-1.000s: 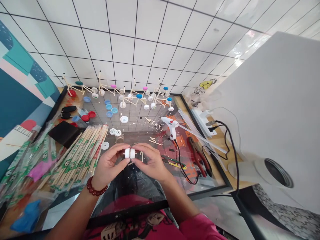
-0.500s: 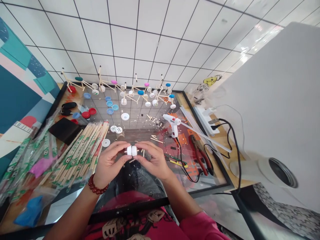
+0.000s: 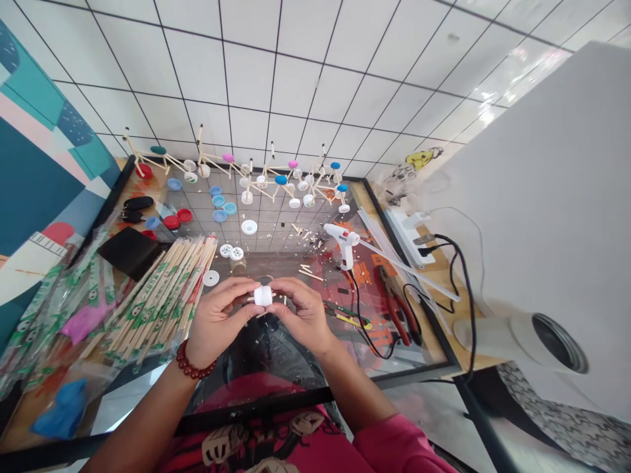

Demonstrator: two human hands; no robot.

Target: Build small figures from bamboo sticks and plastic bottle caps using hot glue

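Above the near part of the glass tabletop, two white bottle caps (image 3: 263, 295) sit pressed face to face, with a thin wooden stick end poking out on either side. My left hand (image 3: 224, 318) pinches them from the left between thumb and fingers; a red bead bracelet is on that wrist. From the right, my right hand (image 3: 302, 315) closes thumb and fingertips about the same pair. Just past the left fingers lies a white disc with a centre hole (image 3: 211, 278). Two more white caps with holes (image 3: 231, 251) rest beyond it.
Wrapped chopsticks (image 3: 162, 295) are heaped at the left. A white glue gun (image 3: 342, 243), red-handled pliers (image 3: 392, 302) and a power strip (image 3: 411, 238) are at the right. Several stick-and-cap models (image 3: 280, 180) line the back, near blue caps (image 3: 219, 200) and wood scraps (image 3: 310, 272).
The two white caps, a little apart before, are now together with the gap between them closed. My hands stay in nearly the same place; the whole view has shifted slightly.
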